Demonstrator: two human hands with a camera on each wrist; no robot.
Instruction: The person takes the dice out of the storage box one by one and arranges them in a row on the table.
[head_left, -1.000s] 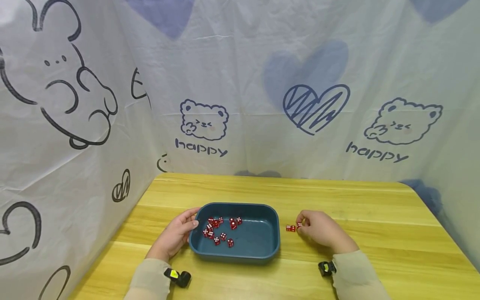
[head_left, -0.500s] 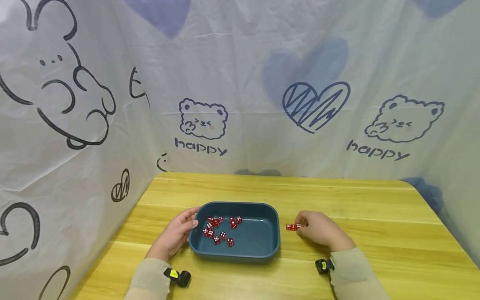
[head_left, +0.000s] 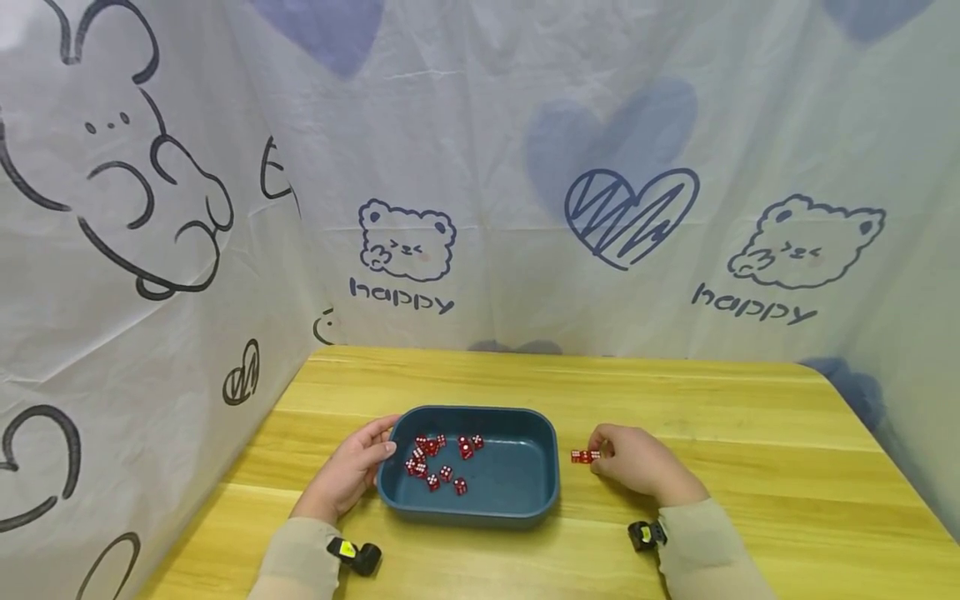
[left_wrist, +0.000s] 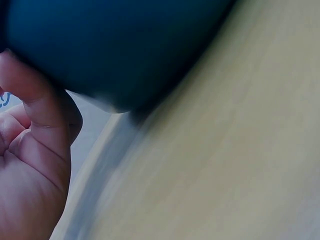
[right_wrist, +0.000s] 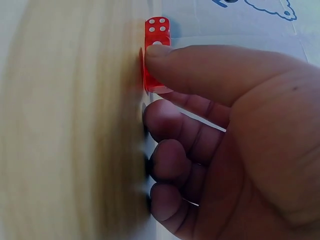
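Observation:
A dark blue tray (head_left: 480, 507) sits on the wooden table with several red dice (head_left: 442, 460) in its left half. My left hand (head_left: 351, 468) grips the tray's left end, thumb against its wall (left_wrist: 110, 45). Just right of the tray, red dice (head_left: 581, 456) lie in a short row on the table. My right hand (head_left: 637, 462) is at that row's right end. Its thumb and curled fingers (right_wrist: 170, 120) pinch one red die (right_wrist: 152, 82), which sits next to another die (right_wrist: 157, 30).
The wooden table (head_left: 750, 467) is walled in at the back and both sides by a white printed cloth (head_left: 480, 208). A small black camera is strapped to each wrist (head_left: 356, 554).
My right hand has sunk slightly and shifted a little left, bringing its die against the ones on the table. The left hand and the tray have not moved.

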